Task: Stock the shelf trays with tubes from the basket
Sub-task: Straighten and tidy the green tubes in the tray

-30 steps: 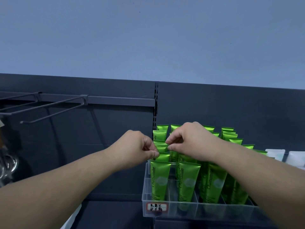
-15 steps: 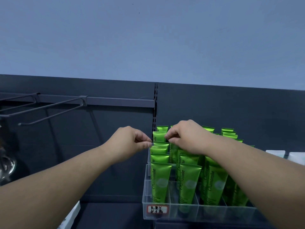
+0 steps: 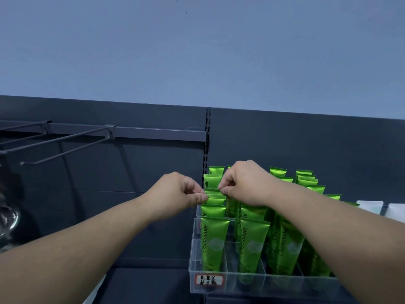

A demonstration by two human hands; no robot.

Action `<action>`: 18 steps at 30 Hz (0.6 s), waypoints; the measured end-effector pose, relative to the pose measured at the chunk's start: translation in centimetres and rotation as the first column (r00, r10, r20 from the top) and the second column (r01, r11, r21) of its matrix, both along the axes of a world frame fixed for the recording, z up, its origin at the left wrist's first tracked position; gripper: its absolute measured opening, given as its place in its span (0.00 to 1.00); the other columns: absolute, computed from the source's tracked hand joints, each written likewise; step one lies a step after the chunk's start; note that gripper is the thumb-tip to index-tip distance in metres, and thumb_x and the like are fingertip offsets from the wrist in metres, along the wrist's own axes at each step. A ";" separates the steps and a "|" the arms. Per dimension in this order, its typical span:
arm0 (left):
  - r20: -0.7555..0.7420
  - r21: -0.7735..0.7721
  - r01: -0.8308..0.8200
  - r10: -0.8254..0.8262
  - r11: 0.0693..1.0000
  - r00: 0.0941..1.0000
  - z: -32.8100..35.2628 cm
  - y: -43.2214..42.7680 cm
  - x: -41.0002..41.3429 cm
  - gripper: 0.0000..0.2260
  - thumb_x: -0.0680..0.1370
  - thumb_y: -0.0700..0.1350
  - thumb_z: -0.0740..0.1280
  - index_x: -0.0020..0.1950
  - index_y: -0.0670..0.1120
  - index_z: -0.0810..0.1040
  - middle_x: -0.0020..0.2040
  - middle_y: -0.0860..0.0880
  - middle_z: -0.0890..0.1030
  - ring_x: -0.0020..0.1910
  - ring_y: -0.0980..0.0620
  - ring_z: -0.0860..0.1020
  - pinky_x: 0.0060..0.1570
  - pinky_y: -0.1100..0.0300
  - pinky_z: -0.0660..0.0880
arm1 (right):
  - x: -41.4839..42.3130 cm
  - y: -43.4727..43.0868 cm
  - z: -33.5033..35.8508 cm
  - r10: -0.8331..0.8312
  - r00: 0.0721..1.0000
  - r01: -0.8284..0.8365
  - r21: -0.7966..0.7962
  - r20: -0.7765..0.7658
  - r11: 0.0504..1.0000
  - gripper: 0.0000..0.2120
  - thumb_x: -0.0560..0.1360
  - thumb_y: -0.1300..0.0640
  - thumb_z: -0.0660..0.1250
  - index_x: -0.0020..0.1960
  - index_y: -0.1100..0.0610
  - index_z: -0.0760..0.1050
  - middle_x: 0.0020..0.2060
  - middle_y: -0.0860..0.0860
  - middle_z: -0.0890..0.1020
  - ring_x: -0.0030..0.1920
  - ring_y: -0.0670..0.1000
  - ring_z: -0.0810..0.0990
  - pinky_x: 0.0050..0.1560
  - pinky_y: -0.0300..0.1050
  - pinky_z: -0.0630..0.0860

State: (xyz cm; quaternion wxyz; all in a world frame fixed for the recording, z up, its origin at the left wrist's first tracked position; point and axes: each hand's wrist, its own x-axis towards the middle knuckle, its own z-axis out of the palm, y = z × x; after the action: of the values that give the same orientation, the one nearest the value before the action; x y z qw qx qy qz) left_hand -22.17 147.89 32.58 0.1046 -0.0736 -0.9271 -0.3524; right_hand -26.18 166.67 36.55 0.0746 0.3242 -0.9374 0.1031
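Observation:
Several green Chamomile tubes (image 3: 213, 242) stand upright in rows in a clear plastic shelf tray (image 3: 258, 284). My left hand (image 3: 177, 193) and my right hand (image 3: 245, 183) meet over the leftmost row. Both pinch the flat top edge of one green tube (image 3: 214, 199) in the middle of that row, the left hand at its left corner, the right hand at its right corner. The basket is out of view.
Dark shelf backing (image 3: 328, 145) rises behind the tray. Metal hooks (image 3: 65, 139) jut out from a rail at the left. White packs (image 3: 370, 207) sit at the far right. A price label (image 3: 209, 280) is stuck on the tray's front wall.
Both hands shifted slightly back along the left row and then settled, still pinching the tube's top edge. The view tilted a little.

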 end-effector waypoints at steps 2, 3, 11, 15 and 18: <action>0.001 0.002 0.006 -0.006 1.000 1.000 0.0 0.0 0.0 0.04 0.73 0.51 0.72 0.43 0.52 0.84 0.37 0.57 0.84 0.40 0.64 0.80 0.43 0.70 0.75 | 0.0 0.0 0.0 -0.001 1.000 0.001 -0.001 0.004 1.000 0.07 0.77 0.56 0.67 0.50 0.52 0.84 0.47 0.43 0.85 0.33 0.33 0.70 0.48 0.30 0.66; 0.001 0.004 0.009 -0.009 1.000 1.000 0.0 -0.1 0.0 0.04 0.73 0.51 0.72 0.43 0.52 0.84 0.37 0.57 0.84 0.40 0.64 0.81 0.44 0.70 0.75 | -0.1 0.0 0.1 -0.002 1.000 0.002 -0.003 0.007 1.000 0.07 0.77 0.56 0.67 0.50 0.52 0.84 0.46 0.43 0.85 0.33 0.33 0.70 0.49 0.30 0.67; 0.019 0.063 0.017 -0.018 0.998 1.000 0.5 -0.6 -0.4 0.10 0.71 0.58 0.71 0.40 0.52 0.84 0.39 0.53 0.85 0.44 0.53 0.82 0.50 0.56 0.77 | -0.5 0.1 0.7 -0.037 0.999 0.037 -0.037 -0.001 0.999 0.06 0.76 0.52 0.68 0.47 0.49 0.84 0.43 0.40 0.84 0.41 0.39 0.78 0.52 0.33 0.72; -0.029 0.120 -0.071 0.075 0.990 0.997 1.2 -1.1 -2.4 0.12 0.73 0.58 0.69 0.40 0.51 0.83 0.37 0.53 0.84 0.35 0.54 0.79 0.38 0.60 0.75 | -1.8 1.5 2.2 -0.141 0.987 0.132 -0.110 -0.078 0.985 0.10 0.78 0.55 0.64 0.48 0.57 0.83 0.41 0.40 0.83 0.46 0.49 0.83 0.41 0.28 0.70; -0.061 0.066 -0.102 0.106 0.993 0.992 1.5 -1.0 -4.8 0.06 0.74 0.54 0.70 0.48 0.54 0.82 0.44 0.57 0.83 0.43 0.61 0.79 0.41 0.67 0.73 | -2.8 2.4 3.0 -0.196 0.978 0.186 -0.142 -0.067 0.972 0.10 0.79 0.56 0.63 0.51 0.55 0.84 0.53 0.41 0.83 0.50 0.47 0.82 0.48 0.34 0.72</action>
State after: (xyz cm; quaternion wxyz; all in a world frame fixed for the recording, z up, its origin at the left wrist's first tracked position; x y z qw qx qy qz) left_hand -27.00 146.84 34.09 0.1550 -0.0332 -0.9143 -0.3728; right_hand -28.96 169.11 39.51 0.1435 0.2306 -0.9514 0.1455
